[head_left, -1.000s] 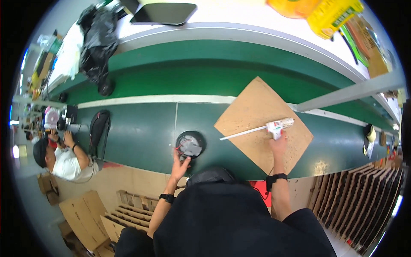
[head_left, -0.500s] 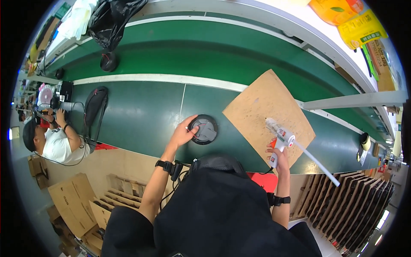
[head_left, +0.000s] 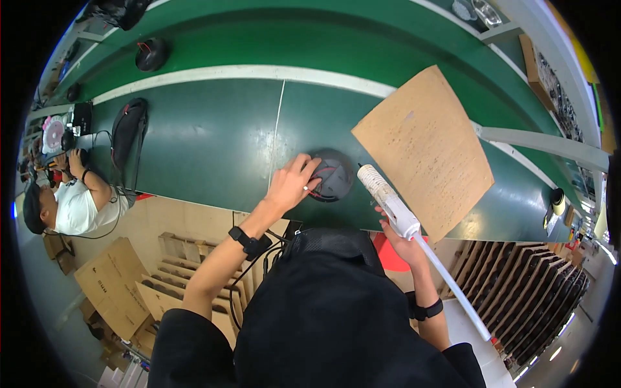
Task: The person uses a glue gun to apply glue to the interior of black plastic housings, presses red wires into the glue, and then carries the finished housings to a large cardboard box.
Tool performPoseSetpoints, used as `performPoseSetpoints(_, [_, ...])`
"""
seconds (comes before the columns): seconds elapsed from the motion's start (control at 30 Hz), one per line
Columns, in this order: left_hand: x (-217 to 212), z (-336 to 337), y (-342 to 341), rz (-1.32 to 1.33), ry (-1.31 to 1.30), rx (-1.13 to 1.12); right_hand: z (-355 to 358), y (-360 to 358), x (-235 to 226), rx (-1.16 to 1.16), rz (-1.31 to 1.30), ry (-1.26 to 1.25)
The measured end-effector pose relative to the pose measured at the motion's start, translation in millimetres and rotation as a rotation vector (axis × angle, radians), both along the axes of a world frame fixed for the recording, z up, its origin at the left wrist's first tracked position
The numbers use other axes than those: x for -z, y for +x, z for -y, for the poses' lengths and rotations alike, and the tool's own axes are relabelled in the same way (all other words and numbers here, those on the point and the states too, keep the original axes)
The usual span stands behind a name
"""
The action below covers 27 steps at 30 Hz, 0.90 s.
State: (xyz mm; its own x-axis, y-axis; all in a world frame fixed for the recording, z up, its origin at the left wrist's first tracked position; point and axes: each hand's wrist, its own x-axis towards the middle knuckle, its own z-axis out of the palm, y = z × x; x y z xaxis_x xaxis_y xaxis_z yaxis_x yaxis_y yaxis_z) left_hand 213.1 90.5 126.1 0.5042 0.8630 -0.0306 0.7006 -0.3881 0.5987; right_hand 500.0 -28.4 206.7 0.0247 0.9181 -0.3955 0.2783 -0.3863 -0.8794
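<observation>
On the green bench lies a round black housing (head_left: 336, 176) with a grey inner face and a thin red wire (head_left: 328, 170). My left hand (head_left: 291, 184) grips its left edge with bent fingers, close to the wire; whether the fingertips pinch the wire is unclear. A white hot glue gun (head_left: 402, 218) is held in my right hand (head_left: 402, 247), its nozzle pointing toward the right side of the housing without touching it. From the gun's rear sticks out a long white glue stick (head_left: 456, 291). The handle is largely hidden beneath the gun body.
A spotted cardboard sheet (head_left: 430, 149) lies right of the housing. Farther left are a black bag (head_left: 129, 132), another round black part (head_left: 152, 55) on the far green strip, and a co-worker (head_left: 84, 204). Racks of black parts (head_left: 517, 291) stand below right; a tape roll (head_left: 557, 199) sits far right.
The glue gun has swung left off the cardboard, its nozzle now near the housing. My left hand has shifted its fingers over the housing's edge. The whole view has tilted.
</observation>
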Motion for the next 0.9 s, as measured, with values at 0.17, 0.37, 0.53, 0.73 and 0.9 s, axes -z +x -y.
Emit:
performPoseSetpoints(0.17, [-1.3, -18.0, -8.9, 0.047, -0.022, 0.135, 9.0, -15.8, 5.0, -0.018, 0.025, 0.0])
performPoseSetpoints(0.37, [1.4, -69.7, 5.2, 0.188, -0.029, 0.315, 12.5, -29.7, 13.9, -0.114, 0.134, 0.025])
performPoseSetpoints(0.53, [9.0, -104.4, 37.0, 0.166, -0.328, 0.431, 11.3, -42.8, 7.9, -0.18, 0.172, 0.051])
performPoseSetpoints(0.73, [14.2, -86.4, 13.9, 0.113, -0.479, 0.434, 20.4, -47.3, 11.0, -0.284, 0.277, 0.033])
performPoseSetpoints(0.9, [17.3, -76.6, 20.0, 0.217, -0.409, 0.404, 21.4, -53.6, 7.3, -0.357, 0.349, 0.053])
